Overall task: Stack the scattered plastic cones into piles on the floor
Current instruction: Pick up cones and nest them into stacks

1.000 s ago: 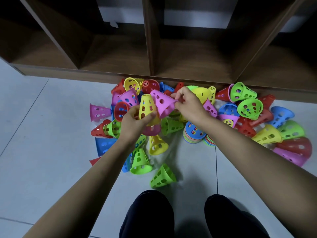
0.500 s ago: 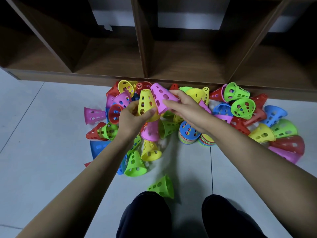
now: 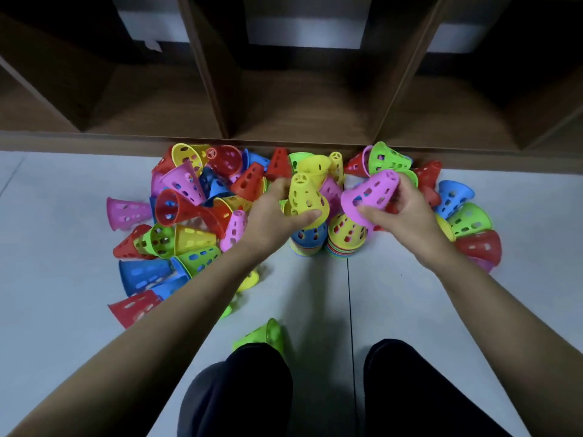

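Observation:
My left hand (image 3: 273, 212) grips a yellow perforated cone (image 3: 305, 196), upright, just above a stacked pile with a blue cone on top (image 3: 308, 238). My right hand (image 3: 398, 212) holds a pink cone (image 3: 371, 194), tilted with its narrow end up to the right, above a second pile topped by a yellow cone (image 3: 346, 233). Both piles stand side by side on the floor. Several loose cones in red, pink, blue, green and yellow lie scattered around them.
A dark wooden shelf unit (image 3: 296, 115) with open compartments runs along the back, its base touching the heap. A single green cone (image 3: 262, 335) lies near my knees (image 3: 239, 392). Pale floor tiles (image 3: 410, 298) stretch to left and right.
Both hands moved right and apart. The yellow cone now sits over the blue-topped pile and the pink cone over the yellow-topped pile. The camera view shifted too.

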